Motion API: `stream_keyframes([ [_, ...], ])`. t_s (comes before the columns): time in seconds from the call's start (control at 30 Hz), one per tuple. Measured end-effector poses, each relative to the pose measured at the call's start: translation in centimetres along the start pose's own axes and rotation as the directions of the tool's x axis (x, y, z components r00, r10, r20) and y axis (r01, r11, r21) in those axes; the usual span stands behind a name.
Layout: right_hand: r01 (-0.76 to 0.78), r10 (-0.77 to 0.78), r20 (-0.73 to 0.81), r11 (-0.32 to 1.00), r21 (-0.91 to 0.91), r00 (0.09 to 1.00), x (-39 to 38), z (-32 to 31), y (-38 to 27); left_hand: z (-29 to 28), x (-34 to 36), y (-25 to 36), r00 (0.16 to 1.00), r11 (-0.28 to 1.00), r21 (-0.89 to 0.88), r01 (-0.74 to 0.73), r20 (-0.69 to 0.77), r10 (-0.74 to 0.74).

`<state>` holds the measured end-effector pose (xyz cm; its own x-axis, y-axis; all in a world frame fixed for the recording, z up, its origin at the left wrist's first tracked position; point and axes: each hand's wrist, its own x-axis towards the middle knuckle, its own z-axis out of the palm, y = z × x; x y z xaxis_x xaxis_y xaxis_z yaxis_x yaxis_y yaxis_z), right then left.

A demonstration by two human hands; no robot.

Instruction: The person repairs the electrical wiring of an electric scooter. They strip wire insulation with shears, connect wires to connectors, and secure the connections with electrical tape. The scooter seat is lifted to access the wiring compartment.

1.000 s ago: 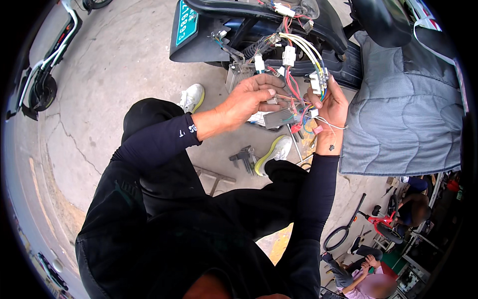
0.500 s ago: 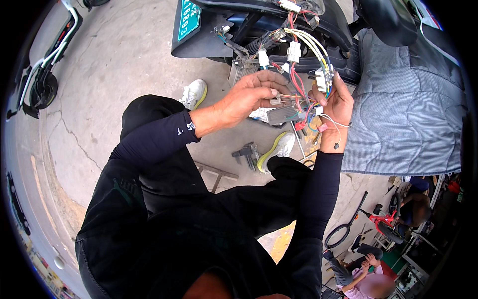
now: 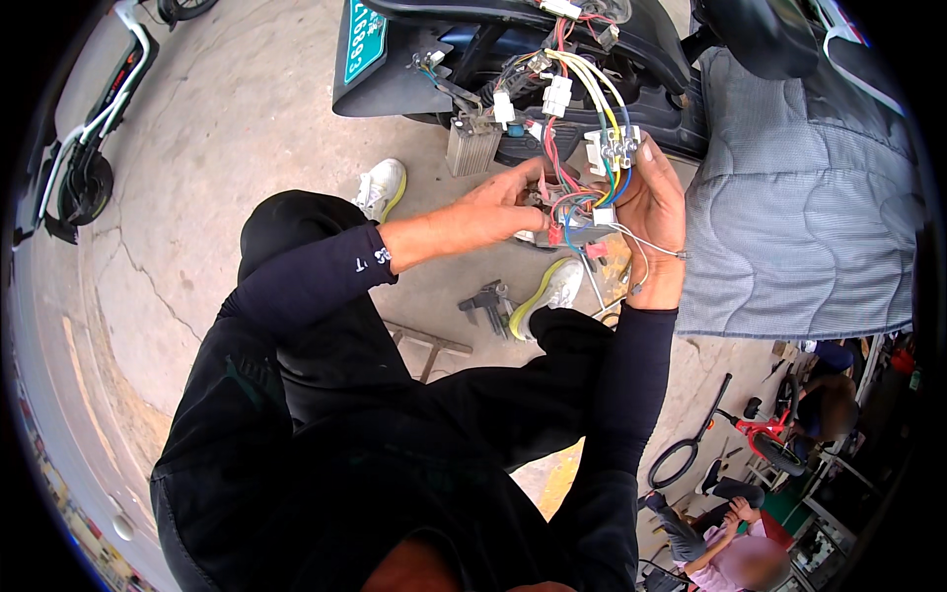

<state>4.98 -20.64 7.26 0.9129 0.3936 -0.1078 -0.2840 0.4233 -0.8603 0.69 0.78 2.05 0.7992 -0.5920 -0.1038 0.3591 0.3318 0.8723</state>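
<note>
Both my hands are at a tangle of wires beside an opened electric scooter point(image 3: 493, 59). My right hand point(image 3: 659, 202) is closed on a white terminal block point(image 3: 617, 148) with yellow, green and blue wires running into it. My left hand point(image 3: 498, 209) pinches into the wire bundle point(image 3: 567, 202); its fingertips are partly hidden among the wires. A grey metal box point(image 3: 592, 235) sits behind the wires between my hands, mostly covered. Close by are a white connector point(image 3: 604, 215), a red connector point(image 3: 555, 234) and thin white leads. Another white connector point(image 3: 557, 96) hangs above on red wires.
A finned metal box point(image 3: 473, 148) sits at the scooter's frame. Grey quilted cloth point(image 3: 799, 207) hangs at the right. Tools point(image 3: 486, 304) lie on the ground near my shoe point(image 3: 557, 291). A second scooter point(image 3: 99, 128) stands far left; a seated person point(image 3: 735, 553) is lower right.
The terminal block has moved slightly left and turned to show its screws. My left hand has shifted lower and deeper into the wires. The grey box is now more covered, and the finned box is less hidden.
</note>
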Motion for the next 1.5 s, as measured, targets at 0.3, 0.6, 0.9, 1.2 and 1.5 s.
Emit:
stream_keyframes([
  [0.3, 0.003, -0.019, -0.063, 0.969, -0.246, 0.998, -1.6, 1.5, 2.2, -0.6, 0.0, -1.8, 0.971, 0.863, 0.504, -0.038, -0.183, 0.150],
  [0.6, -0.008, -0.208, -0.371, 0.863, -0.505, 0.905, -1.0, 0.6, 2.3, -1.3, 0.2, -1.4, 0.998, 0.998, 0.035, 0.059, 0.032, -0.060],
  [0.9, -0.454, 0.309, -0.357, 0.762, -0.462, 0.881, -3.2, 1.9, 0.4, -1.5, 0.3, -0.8, 0.988, 0.959, -0.265, 0.099, 0.139, -0.063],
  [1.2, -0.266, 0.207, -0.238, 0.931, -0.250, 0.949, -4.5, 2.6, 3.6, -2.2, 0.3, -0.9, 0.997, 0.988, -0.136, 0.067, 0.035, -0.063],
  [1.5, -0.223, 0.129, -0.388, 0.952, -0.208, 0.913, -4.5, 1.6, 4.4, -3.1, 0.4, -1.1, 0.999, 1.000, -0.004, 0.009, 0.040, -0.009],
])
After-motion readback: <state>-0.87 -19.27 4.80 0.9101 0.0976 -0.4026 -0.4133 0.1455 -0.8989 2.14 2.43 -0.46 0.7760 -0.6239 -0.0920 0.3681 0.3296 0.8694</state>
